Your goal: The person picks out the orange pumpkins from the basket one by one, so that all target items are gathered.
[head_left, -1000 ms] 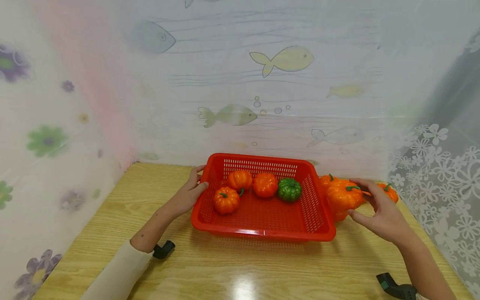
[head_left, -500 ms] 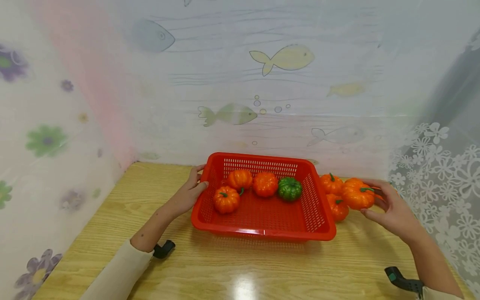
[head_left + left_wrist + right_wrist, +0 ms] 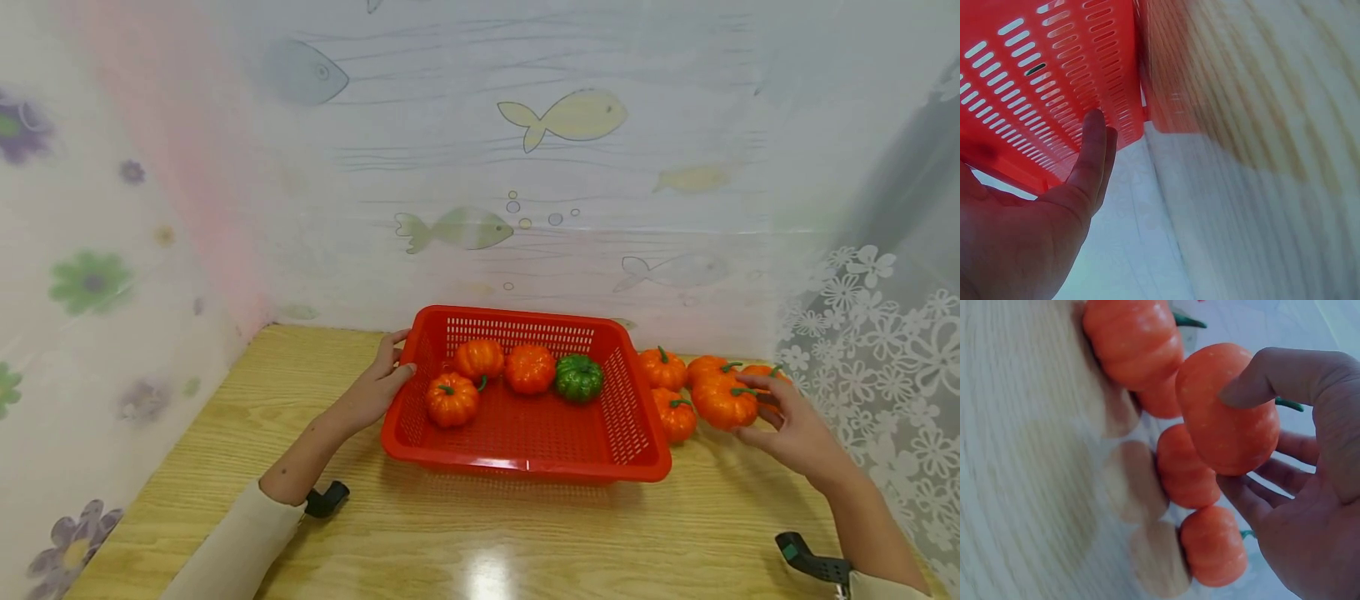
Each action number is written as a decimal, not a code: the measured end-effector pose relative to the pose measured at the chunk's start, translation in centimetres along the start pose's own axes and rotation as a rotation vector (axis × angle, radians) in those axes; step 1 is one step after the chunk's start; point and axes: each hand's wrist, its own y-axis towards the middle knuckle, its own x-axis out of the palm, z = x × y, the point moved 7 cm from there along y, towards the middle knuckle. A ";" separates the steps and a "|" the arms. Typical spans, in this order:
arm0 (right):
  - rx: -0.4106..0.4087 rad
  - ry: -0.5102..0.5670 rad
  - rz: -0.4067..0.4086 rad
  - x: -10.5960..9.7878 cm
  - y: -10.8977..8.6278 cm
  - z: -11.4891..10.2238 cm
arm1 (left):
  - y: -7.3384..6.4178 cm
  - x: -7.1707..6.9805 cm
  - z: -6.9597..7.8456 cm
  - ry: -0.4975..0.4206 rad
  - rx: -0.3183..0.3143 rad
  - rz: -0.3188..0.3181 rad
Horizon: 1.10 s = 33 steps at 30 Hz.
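My left hand point(image 3: 372, 394) holds the left rim of a red plastic basket point(image 3: 525, 467), thumb at the rim. In the left wrist view its fingers point(image 3: 1090, 150) lie along the slotted outer wall. Several small orange toy pumpkins, among them one with a green stem point(image 3: 453, 400), and a dark green pumpkin point(image 3: 579, 378) sit in the basket. To the right of it, my right hand point(image 3: 795, 433) grips an orange pumpkin point(image 3: 1229, 425) between thumb and fingers, its stem towards the palm. The held pumpkin overlaps others behind it in the head view.
Beside the basket's right wall lie more orange pumpkins, one at the back point(image 3: 663, 369) and one in front point(image 3: 675, 415). Another orange pumpkin point(image 3: 765, 373) is partly behind my right hand. The wooden table point(image 3: 420, 533) meets a fish-printed curtain point(image 3: 570, 267) at the back.
My right hand has moved to the right, away from the basket, with the orange pumpkin, then slightly lower, uncovering pumpkins behind it. The left hand and basket have stayed in place.
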 end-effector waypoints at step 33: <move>0.017 -0.211 -0.101 0.9 0.1 1.5 | 0.0 0.0 -0.1 -0.020 0.007 -0.008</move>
